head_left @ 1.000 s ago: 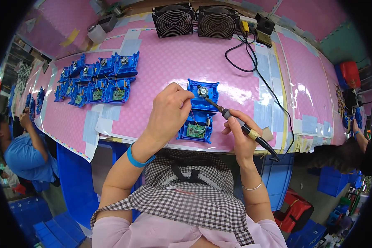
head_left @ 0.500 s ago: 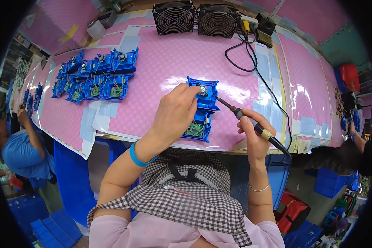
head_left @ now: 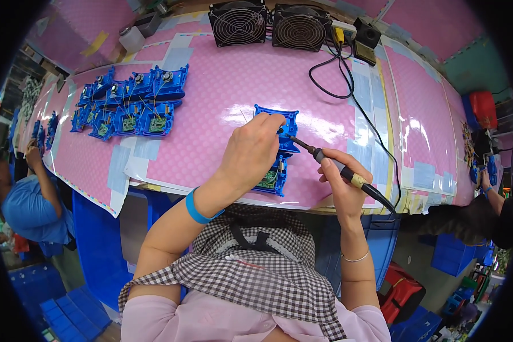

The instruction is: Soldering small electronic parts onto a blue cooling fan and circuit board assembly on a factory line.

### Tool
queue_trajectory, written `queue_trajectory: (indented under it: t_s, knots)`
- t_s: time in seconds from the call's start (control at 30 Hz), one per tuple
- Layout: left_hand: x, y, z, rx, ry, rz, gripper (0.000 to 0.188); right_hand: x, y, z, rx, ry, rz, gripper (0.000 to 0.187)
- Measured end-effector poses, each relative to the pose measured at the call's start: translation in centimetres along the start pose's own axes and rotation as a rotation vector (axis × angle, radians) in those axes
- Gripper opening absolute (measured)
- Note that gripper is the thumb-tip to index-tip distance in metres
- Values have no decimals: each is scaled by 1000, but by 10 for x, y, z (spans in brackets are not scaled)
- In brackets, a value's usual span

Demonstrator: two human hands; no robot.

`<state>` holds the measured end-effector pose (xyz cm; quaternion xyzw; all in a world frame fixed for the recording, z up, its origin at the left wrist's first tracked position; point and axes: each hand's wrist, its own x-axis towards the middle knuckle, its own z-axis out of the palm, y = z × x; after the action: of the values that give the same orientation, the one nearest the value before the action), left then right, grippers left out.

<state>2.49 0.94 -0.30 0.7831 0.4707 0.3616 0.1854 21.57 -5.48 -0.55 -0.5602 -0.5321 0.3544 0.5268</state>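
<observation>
In the head view, the left grip (head_left: 249, 142) was narrow, its fingertips drawn together over the upper half of an open blue casing (head_left: 291, 118); whether they pinched anything, I could not tell. The right grip (head_left: 347, 183) was closed around a soldering iron (head_left: 328, 159), whose tip pointed up and left from it to the casing, near the left fingertips. Just right of the left wrist, a partly hidden green circuit board (head_left: 269, 181) sat in the casing's lower half.

A slip of the iron, if hot, could have burned those fingers or marked the plastic, because they were so close.

Counted: one iron, one casing between the grips, two black fans (head_left: 237, 27) beyond them, and at least four overlapping open casings (head_left: 171, 88) left of the left grip.
</observation>
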Motion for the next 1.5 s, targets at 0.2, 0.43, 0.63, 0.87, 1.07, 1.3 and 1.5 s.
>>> queue_trajectory:
  t_s: [0.2,0.43,0.63,0.87,1.07,1.3,1.5]
  knots:
    - [1,-1,5,50,2,-16,20,1,-1,1,8,1,5,18]
    - [-1,-1,-35,-169,204,-170,7,0,-1,-1,-14,-11,-12,19]
    - [-9,-15,-28,37,229,-202,16,2,-1,-1,52,29,-41,20]
    - [-6,-16,-18,134,159,-159,18,-1,0,2,-10,5,-26,19]
    - [-5,-12,-25,91,146,-218,14,-2,-4,2,-8,12,-17,19]
    - [-5,3,-14,-330,176,-258,11,-4,-6,2,34,42,-24,20]
    - [-4,-8,-10,-115,56,-102,10,-3,-1,3,-3,25,-63,19]
